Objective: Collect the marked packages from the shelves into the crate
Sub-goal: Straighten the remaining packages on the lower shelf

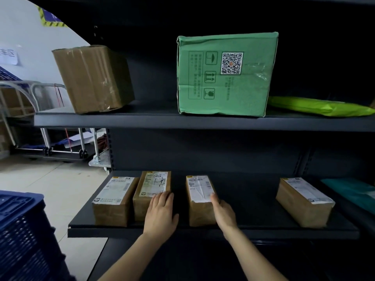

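Several small brown packages with white labels lie on the lower dark shelf [243, 230]. The second from the left [151, 185] has pen marks scribbled on its label. My left hand [161, 213] rests on that package's near end, fingers laid over its top. My right hand [222, 212] lies against the right side of the third package [197, 191], fingers together along its edge. Neither package is lifted. The leftmost package [114, 199] and a far-right one [304, 201] sit untouched. The dark blue plastic crate [22, 230] stands at the lower left, beside the shelf.
The upper shelf [154, 121] holds a taped brown box [93, 78], a green carton with a QR code [227, 74] and a lime mailer bag [320, 106]. A teal bag [353, 191] lies at the lower shelf's right. Metal trolleys [46, 122] stand on the floor to the left.
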Available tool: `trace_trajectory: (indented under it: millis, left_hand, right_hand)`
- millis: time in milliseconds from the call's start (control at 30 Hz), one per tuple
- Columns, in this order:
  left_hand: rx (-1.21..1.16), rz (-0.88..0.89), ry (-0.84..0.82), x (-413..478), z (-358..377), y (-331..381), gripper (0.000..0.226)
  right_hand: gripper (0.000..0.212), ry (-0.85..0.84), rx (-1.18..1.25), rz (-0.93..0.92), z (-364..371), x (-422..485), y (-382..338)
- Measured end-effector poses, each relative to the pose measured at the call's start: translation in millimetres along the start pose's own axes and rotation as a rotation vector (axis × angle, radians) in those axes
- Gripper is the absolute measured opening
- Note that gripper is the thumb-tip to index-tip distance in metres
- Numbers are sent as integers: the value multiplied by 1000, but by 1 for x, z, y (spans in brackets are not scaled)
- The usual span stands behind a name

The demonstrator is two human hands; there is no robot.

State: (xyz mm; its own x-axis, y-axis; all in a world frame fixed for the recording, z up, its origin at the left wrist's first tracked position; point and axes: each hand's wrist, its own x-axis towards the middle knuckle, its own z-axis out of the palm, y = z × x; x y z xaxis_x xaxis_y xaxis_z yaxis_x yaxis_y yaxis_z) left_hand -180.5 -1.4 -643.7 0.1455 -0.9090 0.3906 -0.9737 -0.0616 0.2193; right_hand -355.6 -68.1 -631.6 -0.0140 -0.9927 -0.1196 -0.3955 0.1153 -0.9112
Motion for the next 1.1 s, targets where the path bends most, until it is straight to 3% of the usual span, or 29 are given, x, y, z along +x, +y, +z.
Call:
trace_trajectory:
  millis: [367,600,733,1100]
  left_hand:
    - [22,22,-17,0,-1,-3,66]
    - [70,51,-30,3,-10,-10,74]
    - [148,52,-55,6,-17,-13,79]
    - [155,12,-309,0,-70,4,85]
  right_hand:
    - [54,-40,-54,-72,0,-1,0]
    - [66,146,-543,-438,-18,-7,10]
    - [75,122,-782,-582,-27,-8,10]
    - [78,-92,-905,-400,-65,-48,-37]
